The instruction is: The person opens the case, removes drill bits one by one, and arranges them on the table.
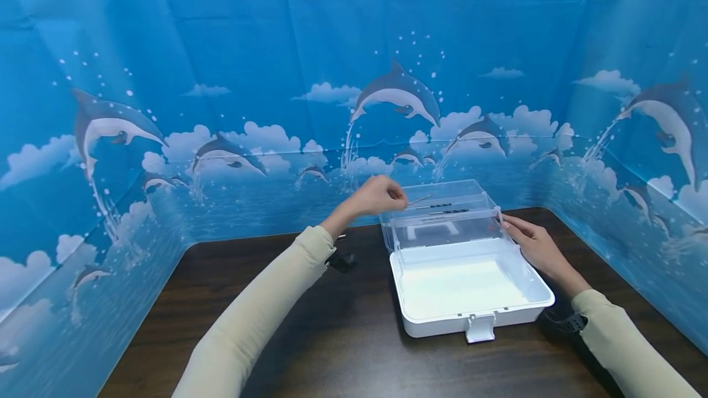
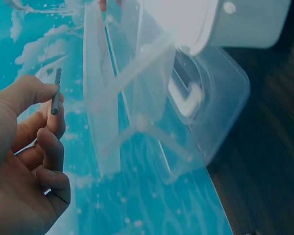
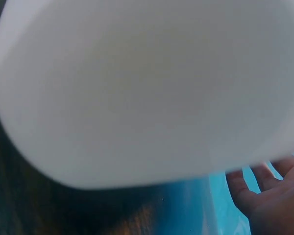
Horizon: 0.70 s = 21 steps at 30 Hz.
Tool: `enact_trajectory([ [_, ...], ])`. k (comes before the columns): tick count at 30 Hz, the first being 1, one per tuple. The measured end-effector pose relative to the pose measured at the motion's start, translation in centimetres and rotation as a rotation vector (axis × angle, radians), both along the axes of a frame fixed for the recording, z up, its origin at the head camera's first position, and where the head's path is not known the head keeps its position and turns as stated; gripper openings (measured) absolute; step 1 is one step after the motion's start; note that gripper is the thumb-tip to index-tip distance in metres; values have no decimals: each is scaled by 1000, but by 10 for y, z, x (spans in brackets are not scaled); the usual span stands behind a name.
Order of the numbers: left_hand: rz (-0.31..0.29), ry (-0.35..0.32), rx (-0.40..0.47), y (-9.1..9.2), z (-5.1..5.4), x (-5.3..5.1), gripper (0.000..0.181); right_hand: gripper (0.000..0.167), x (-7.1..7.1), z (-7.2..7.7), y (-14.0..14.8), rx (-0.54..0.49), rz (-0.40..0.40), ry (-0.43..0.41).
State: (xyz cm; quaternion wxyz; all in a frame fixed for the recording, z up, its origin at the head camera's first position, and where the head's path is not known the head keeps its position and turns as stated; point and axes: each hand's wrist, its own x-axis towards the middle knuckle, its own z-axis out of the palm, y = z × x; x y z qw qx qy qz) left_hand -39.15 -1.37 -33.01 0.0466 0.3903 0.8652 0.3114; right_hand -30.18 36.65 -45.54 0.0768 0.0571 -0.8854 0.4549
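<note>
Fingers [image 2: 32, 90] first: the left hand [image 1: 378, 195] has thumb and forefinger closed on a slim metal bit [image 2: 56, 93], its grooved end poking up in the left of the left wrist view, the other fingers loosely bent below. It's clear of the plastic there, nothing else touching it.

Back to the head view, lower right: the white box [image 1: 431, 327] sits lid open on the dark table [image 1: 354, 336], front latch [image 1: 480, 327] hanging down, deep base bare. At its right side, the right hand [image 1: 531, 247] has its fingertips at the clear plastic edge; whether they curl round it, I can't tell.

Farther back, right of centre, clear trays [image 1: 442, 191] stand raised, dark bits [image 1: 456, 211] lying in one of them. So the step in hand looks like handling one bit at the trays, in or out unclear. Next move calls, I'd judge, for a firm pinch, a path clear of the tray rim, and the right hand steadying the box.

Behind everything, the dolphin backdrop [image 1: 276, 48].
</note>
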Motion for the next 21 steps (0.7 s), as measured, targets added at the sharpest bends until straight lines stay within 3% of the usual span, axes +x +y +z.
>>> enact_trajectory([
  [12,104,33,21,-65,-4,0,16,69,0,-2,0,6,-3,-10],
  [21,219,39,-27,-113,-28,-7,18,68,0,-1,-1,2,-4,5],
])
